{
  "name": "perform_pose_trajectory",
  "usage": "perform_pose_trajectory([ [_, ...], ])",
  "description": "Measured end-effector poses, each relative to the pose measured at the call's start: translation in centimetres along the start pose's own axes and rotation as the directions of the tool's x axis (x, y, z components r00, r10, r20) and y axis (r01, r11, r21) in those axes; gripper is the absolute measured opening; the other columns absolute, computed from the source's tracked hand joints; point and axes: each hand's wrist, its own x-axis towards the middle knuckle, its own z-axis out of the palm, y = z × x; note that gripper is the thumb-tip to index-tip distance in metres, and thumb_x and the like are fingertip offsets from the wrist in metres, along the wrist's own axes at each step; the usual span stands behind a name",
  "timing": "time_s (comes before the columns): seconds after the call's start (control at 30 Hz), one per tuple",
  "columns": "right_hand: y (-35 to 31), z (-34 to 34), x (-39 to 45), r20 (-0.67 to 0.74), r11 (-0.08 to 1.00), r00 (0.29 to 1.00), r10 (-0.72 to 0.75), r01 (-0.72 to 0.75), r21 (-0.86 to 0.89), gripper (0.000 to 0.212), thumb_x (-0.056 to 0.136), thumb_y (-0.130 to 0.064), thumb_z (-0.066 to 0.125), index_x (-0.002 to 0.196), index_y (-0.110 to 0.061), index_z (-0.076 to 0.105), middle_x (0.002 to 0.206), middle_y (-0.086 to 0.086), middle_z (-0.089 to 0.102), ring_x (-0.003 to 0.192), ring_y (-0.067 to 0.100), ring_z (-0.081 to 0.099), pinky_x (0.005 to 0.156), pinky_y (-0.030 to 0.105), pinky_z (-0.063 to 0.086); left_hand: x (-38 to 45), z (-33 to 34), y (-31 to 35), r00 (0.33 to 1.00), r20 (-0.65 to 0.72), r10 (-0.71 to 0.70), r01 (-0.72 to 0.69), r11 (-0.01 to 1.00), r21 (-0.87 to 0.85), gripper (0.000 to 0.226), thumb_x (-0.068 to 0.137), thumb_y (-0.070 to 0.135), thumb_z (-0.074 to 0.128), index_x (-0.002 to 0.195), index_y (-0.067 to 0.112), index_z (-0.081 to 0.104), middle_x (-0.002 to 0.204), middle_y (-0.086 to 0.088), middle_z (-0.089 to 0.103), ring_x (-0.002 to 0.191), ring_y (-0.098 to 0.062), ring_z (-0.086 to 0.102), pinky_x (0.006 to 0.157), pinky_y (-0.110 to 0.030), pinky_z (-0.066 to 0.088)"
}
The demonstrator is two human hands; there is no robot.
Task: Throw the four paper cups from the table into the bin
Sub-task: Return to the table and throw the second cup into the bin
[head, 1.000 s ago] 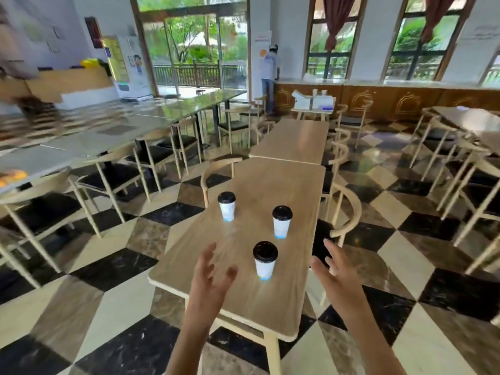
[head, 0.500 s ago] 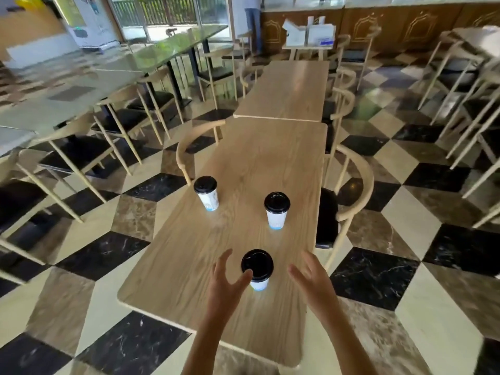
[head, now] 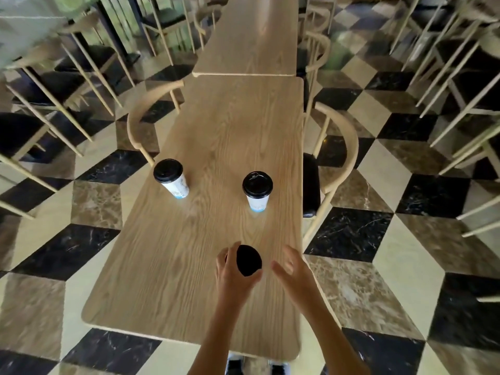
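Note:
Three white paper cups with black lids are on a long wooden table (head: 205, 280). The nearest cup (head: 249, 260) shows only its black lid from above, and my left hand (head: 233, 274) is wrapped around it. My right hand (head: 293, 269) hovers just right of that cup, fingers spread, holding nothing. A second cup (head: 257, 191) stands upright farther along the table on the right. A third cup (head: 171, 177) stands near the left edge. No bin is in view.
A wooden armchair (head: 338, 158) is tucked in at the table's right side and another chair (head: 146, 112) at its left. A second table (head: 251, 36) abuts the far end. More chairs line both sides over a checkered marble floor (head: 378, 239).
The view has tilted down and moved closer to the table. My left hand has closed around the nearest cup, and my right hand has come nearer to it.

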Motion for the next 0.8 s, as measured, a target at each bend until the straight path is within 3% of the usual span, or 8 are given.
perform_pose_trajectory([
  [0.13,0.4,0.2,0.4,0.002,1.0,1.0,0.006,-0.006,0.004,0.069,0.092,-0.044,0.059,0.151,-0.022,0.031,0.157,0.003,0.037,0.143,0.022,0.037,0.115,0.046,0.034,0.1,0.0,-0.2,1.0,-0.008,-0.003,0.003,1.0,0.001,0.083,0.066,0.023,0.089,0.14,0.019,0.051,0.125,0.001,0.041,0.119,-0.026,0.05,0.098,-0.05,0.051],
  [0.33,1.0,-0.2,0.0,0.013,1.0,1.0,-0.01,0.01,-0.008,0.068,0.093,-0.047,0.057,0.151,-0.023,0.031,0.158,0.002,0.036,0.143,0.023,0.038,0.114,0.042,0.034,-0.2,-0.9,0.4,0.999,0.033,-0.033,0.035,0.997,-0.074,0.084,0.072,0.025,0.084,0.145,0.025,0.044,0.129,0.004,0.038,0.118,-0.02,0.05,0.091,-0.034,0.048],
  [0.5,1.2,-1.1,-0.6,-0.008,1.0,1.0,-0.025,0.025,0.01,0.064,0.094,-0.04,0.058,0.15,-0.021,0.033,0.156,0.002,0.038,0.141,0.024,0.04,0.113,0.042,0.037,-1.0,-2.4,2.5,0.999,0.051,-0.018,0.03,0.973,-0.23,0.078,0.072,0.034,0.081,0.141,0.038,0.043,0.127,0.014,0.047,0.11,0.002,0.051,0.078,-0.015,0.042],
  [0.57,1.0,-1.6,-0.7,-0.021,0.999,0.999,-0.029,0.03,0.035,0.065,0.093,-0.041,0.058,0.149,-0.02,0.033,0.155,0.003,0.04,0.138,0.025,0.044,0.11,0.042,0.04,-1.3,-3.4,3.6,0.999,0.036,-0.039,0.049,0.929,-0.367,0.075,0.068,0.041,0.079,0.136,0.039,0.048,0.127,0.017,0.057,0.114,-0.001,0.057,0.083,-0.019,0.048],
  [0.67,0.2,-2.4,-1.0,-0.041,0.991,0.998,-0.044,0.049,0.123,0.064,0.091,-0.045,0.061,0.145,-0.019,0.04,0.145,0.001,0.052,0.13,0.023,0.053,0.103,0.036,0.046,-1.5,-4.6,4.8,0.988,0.129,-0.081,0.143,0.779,-0.61,0.073,0.063,0.043,0.081,0.131,0.036,0.056,0.13,-0.005,0.064,0.117,-0.024,0.064,0.093,-0.046,0.058],
  [0.8,-1.0,-3.4,-1.9,-0.082,0.962,0.99,-0.117,0.133,0.237,0.036,0.087,-0.049,0.063,0.119,-0.037,0.052,0.115,-0.012,0.066,0.113,0.011,0.064,0.088,0.026,0.056,-1.8,-5.9,6.3,0.976,0.216,-0.021,0.172,0.681,-0.712,0.053,0.078,0.023,0.08,0.126,0.034,0.061,0.126,-0.01,0.067,0.114,-0.028,0.068,0.082,-0.041,0.06],
])
